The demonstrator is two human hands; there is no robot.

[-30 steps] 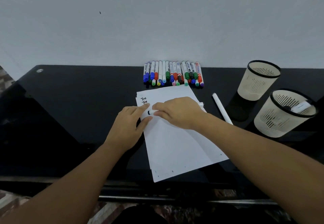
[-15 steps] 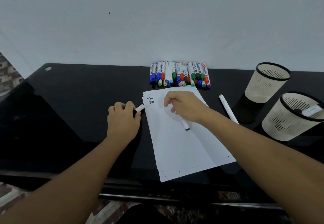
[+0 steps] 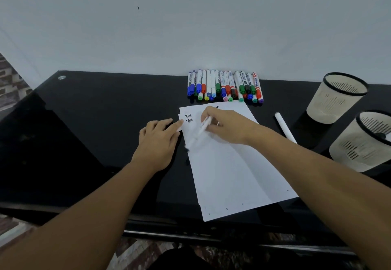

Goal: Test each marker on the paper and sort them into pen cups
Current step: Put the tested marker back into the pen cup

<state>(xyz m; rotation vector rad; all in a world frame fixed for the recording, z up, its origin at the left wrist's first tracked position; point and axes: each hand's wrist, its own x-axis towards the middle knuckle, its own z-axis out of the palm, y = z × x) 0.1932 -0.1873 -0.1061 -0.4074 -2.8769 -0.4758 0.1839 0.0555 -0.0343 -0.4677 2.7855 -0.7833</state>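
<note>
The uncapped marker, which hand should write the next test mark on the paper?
Right. The right hand already grips the marker over the paper, while the left hand rests at the paper's left edge.

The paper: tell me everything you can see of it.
The paper is a small stack of white sheets, slightly fanned, lying flat and skewed on the black table. "Test" is written twice in black near its top left corner. The left hand touches its left edge; the right hand holds a marker over it.
</note>
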